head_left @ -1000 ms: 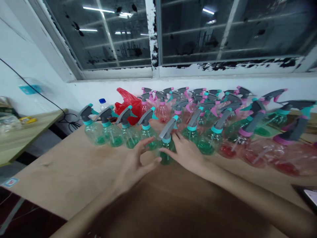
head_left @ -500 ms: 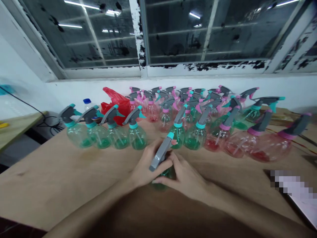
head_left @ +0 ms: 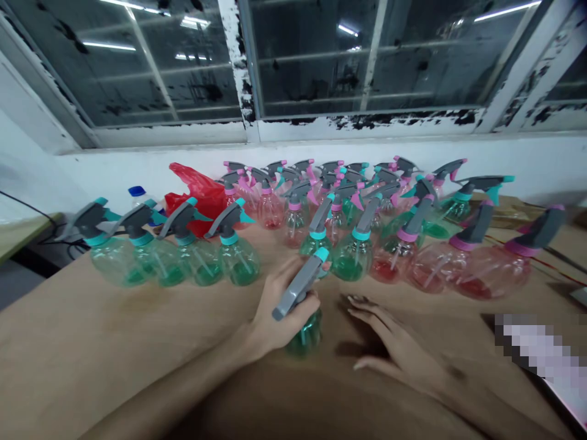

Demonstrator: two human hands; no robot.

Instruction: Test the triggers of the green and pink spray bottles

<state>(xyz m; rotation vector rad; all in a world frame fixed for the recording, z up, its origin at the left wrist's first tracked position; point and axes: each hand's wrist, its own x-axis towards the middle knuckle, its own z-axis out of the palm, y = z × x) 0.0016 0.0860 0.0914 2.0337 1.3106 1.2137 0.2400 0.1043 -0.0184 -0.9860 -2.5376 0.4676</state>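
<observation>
My left hand grips a green-tinted plastic spray bottle around its neck and upper body, and the bottle's grey trigger head tilts down to the left. My right hand rests on the wooden table, open and a little to the right of that bottle, touching nothing else. Beyond both hands stand rows of similar spray bottles, with green-tinted ones with teal collars at the left and pink-tinted ones with pink collars at the right.
A red plastic bag and a blue-capped bottle stand behind the left bottles, against a white wall under a window. A pixelated device lies at the table's right edge, near thin wires.
The held bottle has come from the row toward me. My right hand has let go of it and moved right, while my left hand keeps hold. The view has shifted slightly.
</observation>
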